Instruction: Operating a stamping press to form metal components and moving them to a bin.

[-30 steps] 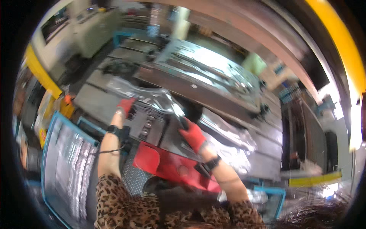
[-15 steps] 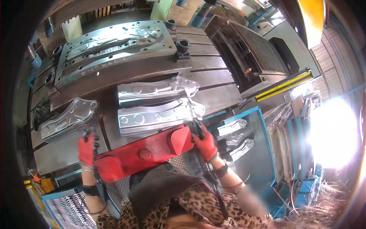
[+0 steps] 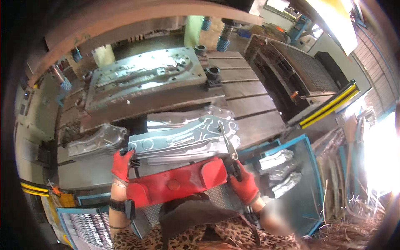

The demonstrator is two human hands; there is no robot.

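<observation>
Both my hands wear red gloves. My left hand (image 3: 121, 166) is closed on a black-handled tool (image 3: 134, 161), its tip at the left end of a stamped metal panel (image 3: 173, 137). My right hand (image 3: 246, 187) grips another black-handled tool; its flat metal arm (image 3: 228, 145) reaches up onto the panel's right part. The panel sits raised and tilted over other stamped panels (image 3: 187, 155), which it partly hides. In front of me, between my hands, is a red plate-like guard (image 3: 168, 184). The tips' hold on the panel is too small to make out.
A large steel die (image 3: 158, 89) stands on the slotted press bed (image 3: 246, 87). More panels (image 3: 98, 141) are stacked at left. Blue-framed bins hold parts, one at right (image 3: 311, 166), one at lower left (image 3: 62, 216). A yellow-black bar (image 3: 329, 106) runs at right.
My left hand has moved from beside the left stack to the middle panel's left end. My right-hand tool now reaches onto that panel, which is raised. The whole view has shifted.
</observation>
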